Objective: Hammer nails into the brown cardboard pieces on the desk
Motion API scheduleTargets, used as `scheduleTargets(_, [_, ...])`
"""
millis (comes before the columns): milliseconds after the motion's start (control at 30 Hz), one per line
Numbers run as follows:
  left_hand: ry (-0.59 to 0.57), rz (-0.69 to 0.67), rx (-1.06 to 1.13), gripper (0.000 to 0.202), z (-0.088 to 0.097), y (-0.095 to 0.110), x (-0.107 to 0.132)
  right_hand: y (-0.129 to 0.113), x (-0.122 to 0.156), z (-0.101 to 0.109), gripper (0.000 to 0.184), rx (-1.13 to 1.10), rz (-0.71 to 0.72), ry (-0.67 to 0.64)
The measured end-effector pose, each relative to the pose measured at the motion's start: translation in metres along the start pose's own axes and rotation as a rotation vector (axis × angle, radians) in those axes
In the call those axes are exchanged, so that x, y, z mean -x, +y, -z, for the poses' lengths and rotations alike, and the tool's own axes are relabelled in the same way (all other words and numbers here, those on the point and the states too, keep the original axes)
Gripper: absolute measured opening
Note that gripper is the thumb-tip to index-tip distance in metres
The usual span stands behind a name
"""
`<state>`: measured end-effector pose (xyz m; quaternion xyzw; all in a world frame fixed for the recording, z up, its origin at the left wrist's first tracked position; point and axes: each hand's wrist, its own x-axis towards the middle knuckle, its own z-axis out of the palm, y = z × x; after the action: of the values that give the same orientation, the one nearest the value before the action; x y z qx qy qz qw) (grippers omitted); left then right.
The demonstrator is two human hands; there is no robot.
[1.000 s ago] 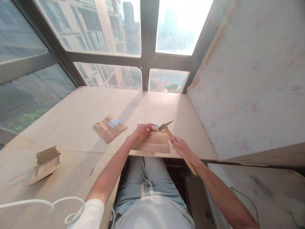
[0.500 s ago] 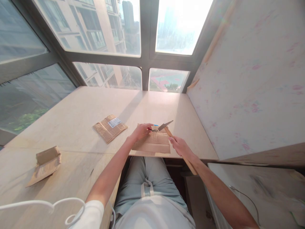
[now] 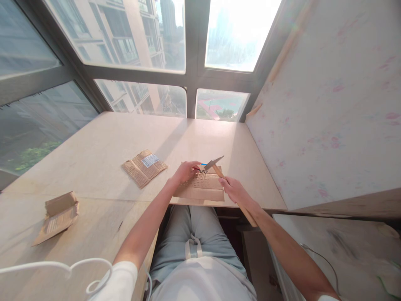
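A flat cardboard piece (image 3: 203, 187) with a grid of small holes lies at the near edge of the pale wooden table (image 3: 131, 133). My left hand (image 3: 186, 170) rests on its far left corner, fingers pinched around a small nail I can barely make out, beside a row of dark nails (image 3: 202, 171). My right hand (image 3: 235, 191) grips the wooden handle of a hammer (image 3: 216, 164). The metal hammer head hangs just above the nails.
A folded cardboard piece with a white label (image 3: 144, 166) lies left of centre. Another cardboard scrap (image 3: 58, 214) sits at the near left. A white cable (image 3: 62, 269) loops at the bottom left. Windows stand behind; a wall panel (image 3: 326, 100) closes the right side.
The hammer head has shifted slightly left and up, closer over the nails. My right hand moved with it. The left hand has stayed on the cardboard.
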<state>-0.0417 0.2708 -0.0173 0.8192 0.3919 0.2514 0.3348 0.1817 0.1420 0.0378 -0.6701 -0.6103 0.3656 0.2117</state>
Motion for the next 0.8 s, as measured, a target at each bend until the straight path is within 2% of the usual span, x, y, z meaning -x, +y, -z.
scheduleTargets(200, [0.045,0.013,0.004,0.035,0.002,0.007,0.003,-0.015,-0.014,-0.008,0.037,0.145,0.128,0.029])
scheduleTargets(433, [0.065,0.035,0.015,0.044,0.002,0.008,0.004,-0.020,-0.029,-0.019,0.039,0.262,0.122,-0.006])
scheduleTargets(567, [0.099,0.084,0.034,0.056,-0.001,0.004,0.004,-0.019,-0.030,-0.020,0.040,0.330,0.129,-0.013])
scheduleTargets(800, [0.126,0.092,0.019,0.056,-0.001,0.006,0.004,-0.024,-0.029,-0.017,0.038,0.405,0.141,-0.034])
